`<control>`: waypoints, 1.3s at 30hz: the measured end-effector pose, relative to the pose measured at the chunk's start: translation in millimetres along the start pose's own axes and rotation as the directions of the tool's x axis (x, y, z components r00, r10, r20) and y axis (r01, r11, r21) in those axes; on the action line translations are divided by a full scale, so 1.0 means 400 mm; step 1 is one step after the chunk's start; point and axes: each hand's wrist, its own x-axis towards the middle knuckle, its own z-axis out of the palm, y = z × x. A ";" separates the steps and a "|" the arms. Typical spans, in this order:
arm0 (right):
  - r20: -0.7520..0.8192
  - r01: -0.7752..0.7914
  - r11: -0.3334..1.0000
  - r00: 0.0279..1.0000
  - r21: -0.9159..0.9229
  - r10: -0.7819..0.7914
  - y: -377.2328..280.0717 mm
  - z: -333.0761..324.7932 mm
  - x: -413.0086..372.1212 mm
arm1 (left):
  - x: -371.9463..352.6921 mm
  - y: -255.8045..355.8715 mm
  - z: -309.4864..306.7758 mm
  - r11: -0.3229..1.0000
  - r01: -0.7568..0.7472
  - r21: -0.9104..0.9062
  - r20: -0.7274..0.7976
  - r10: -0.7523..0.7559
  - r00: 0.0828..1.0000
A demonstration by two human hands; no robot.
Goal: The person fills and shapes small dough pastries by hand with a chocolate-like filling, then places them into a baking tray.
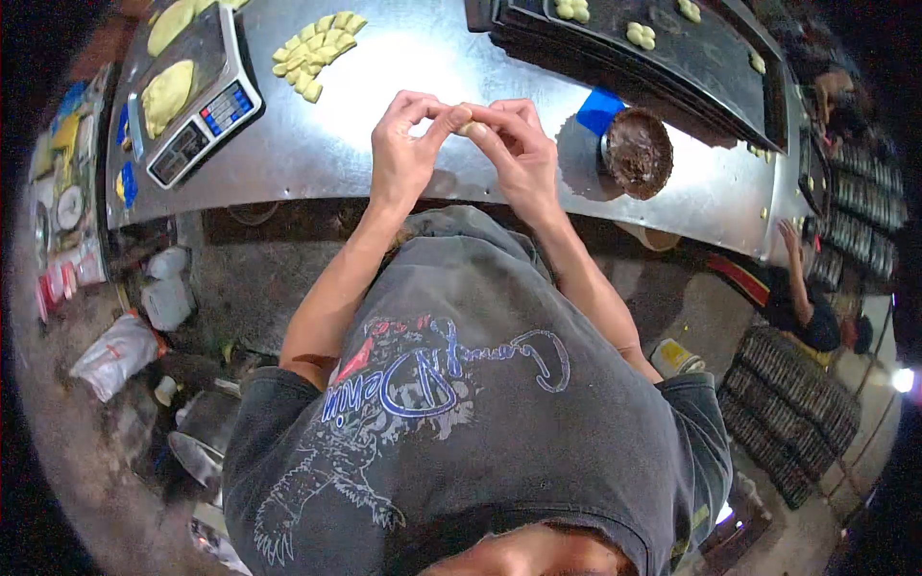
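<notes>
My left hand (411,144) and my right hand (519,149) meet over the near side of the metal table, fingertips pressed together. Between the thumbs and forefingers they pinch a small piece of pale yellow dough (467,127), mostly hidden by the fingers. Beyond my left hand, cut dough pieces (315,53) lie in rows on the metal. To the right of my right hand stands a round bowl of dark brown filling (639,154), with a blue item (599,111) beside it.
A digital scale (206,120) at the left carries a flat lump of dough (167,96). Stacked black trays (663,67) at the back right hold dough clusters (641,36). Another person's arm (795,259) shows at the far right, near more stacked trays (788,413) on the floor.
</notes>
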 end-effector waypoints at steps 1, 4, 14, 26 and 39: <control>-0.033 0.019 0.999 0.999 -0.036 -0.020 -0.012 -0.001 -0.004 | 0.002 0.012 0.010 0.998 0.017 -0.066 -0.018 -0.019 1.000; -0.027 0.105 0.988 0.994 -0.117 -0.109 -0.019 -0.014 -0.015 | 0.004 0.012 0.056 0.946 0.180 -0.271 0.043 -0.175 0.984; -0.094 -0.139 0.985 0.987 -0.104 0.129 0.005 -0.186 -0.038 | -0.033 0.105 0.189 0.894 0.208 -0.397 0.281 -0.098 0.955; -0.240 0.062 0.997 0.968 -0.042 -0.071 0.012 -0.309 -0.113 | -0.123 0.182 0.346 0.885 0.214 -0.414 0.231 -0.126 0.965; 0.191 -0.423 0.791 0.906 0.442 0.378 0.010 -0.356 -0.075 | -0.205 0.181 0.395 0.865 0.354 -0.356 0.213 -0.293 0.932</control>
